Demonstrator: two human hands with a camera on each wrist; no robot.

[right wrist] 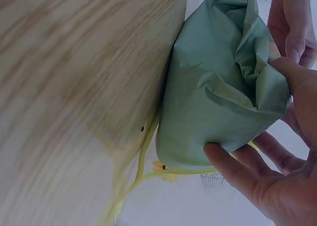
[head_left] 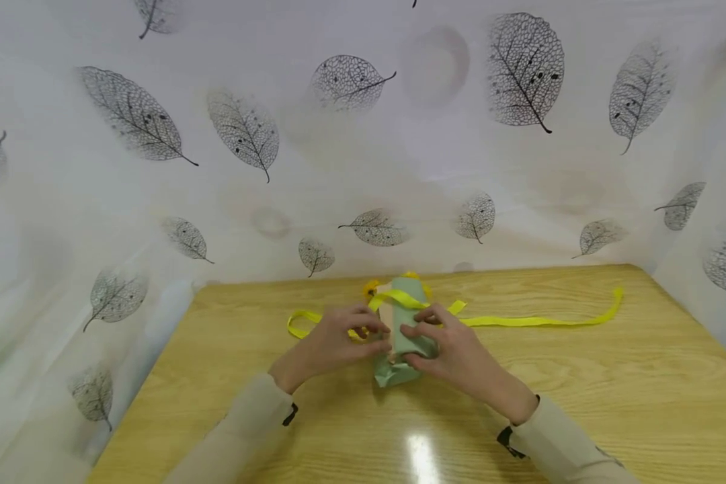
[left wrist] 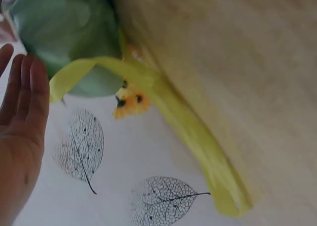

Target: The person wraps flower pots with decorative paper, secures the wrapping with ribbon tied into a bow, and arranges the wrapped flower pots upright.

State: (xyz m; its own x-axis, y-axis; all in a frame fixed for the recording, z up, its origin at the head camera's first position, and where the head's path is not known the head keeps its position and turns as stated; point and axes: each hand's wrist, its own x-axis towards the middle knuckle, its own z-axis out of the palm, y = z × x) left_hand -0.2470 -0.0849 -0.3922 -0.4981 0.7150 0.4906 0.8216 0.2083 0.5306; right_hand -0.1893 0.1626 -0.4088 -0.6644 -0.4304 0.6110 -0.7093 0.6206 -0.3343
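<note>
A small bouquet wrapped in green paper (head_left: 402, 323) lies on the table, its folded, crumpled end towards me. Orange-yellow flowers (left wrist: 132, 103) peek out at its far end. My right hand (head_left: 460, 346) holds the wrap from the right, thumb by the crumpled fold and fingers round the side. On the other side, my left hand (head_left: 339, 336) has its fingertips at the wrap's left edge; in the left wrist view those fingers are fairly straight. A yellow ribbon (head_left: 532, 322) crosses over the wrap, with a loop on the left and a long tail to the right.
The wooden table (head_left: 581, 403) reaches back to a pale curtain (head_left: 399, 168) printed with dark leaf skeletons, which also hangs along both sides. Dark bands show at both sleeve cuffs.
</note>
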